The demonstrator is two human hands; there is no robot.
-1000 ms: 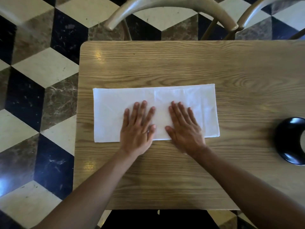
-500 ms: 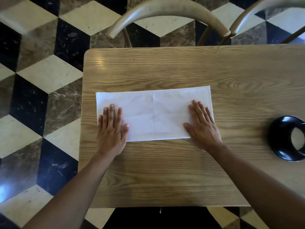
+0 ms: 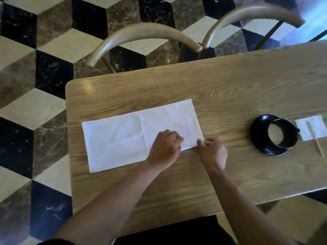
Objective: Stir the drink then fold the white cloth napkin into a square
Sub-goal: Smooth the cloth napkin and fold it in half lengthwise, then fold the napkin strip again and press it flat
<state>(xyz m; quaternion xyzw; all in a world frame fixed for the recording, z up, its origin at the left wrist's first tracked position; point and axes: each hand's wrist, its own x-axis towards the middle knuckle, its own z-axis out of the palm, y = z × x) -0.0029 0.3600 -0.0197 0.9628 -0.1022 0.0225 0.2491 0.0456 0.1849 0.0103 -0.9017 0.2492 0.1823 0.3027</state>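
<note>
1. Comparing with half a second ago, I see both hands have left the napkin's (image 3: pixel 123 138) two ends, where they lay flat and spread, and have gathered at its near right corner.
2. My left hand (image 3: pixel 164 149) is now curled, fingers bunched on the cloth just left of that corner; it looks like a pinch on the near edge, though I cannot tell whether any cloth is actually caught.
3. My right hand (image 3: pixel 213 152) is half closed beside it, thumb and forefinger meeting at the corner tip, apparently nipping it; the rest of the hand rests on the table (image 3: pixel 230 89).
4. The napkin lies flat as a long rectangle on the left part of the table, a centre crease running across it from far to near, its left half uncovered.
5. The view has also swung right, so the cup (image 3: pixel 273 134) with its pale drink now shows whole at the right, well apart from the napkin, with a small white packet (image 3: pixel 311 127) and a stick (image 3: pixel 320 147) just beyond it.
6. I judge the smoothing is over and the next fold is starting: the right end should be lifted and carried left onto the bare half, which would give the square.
7. Nothing has lifted yet; the corner is flat on the wood.
</note>
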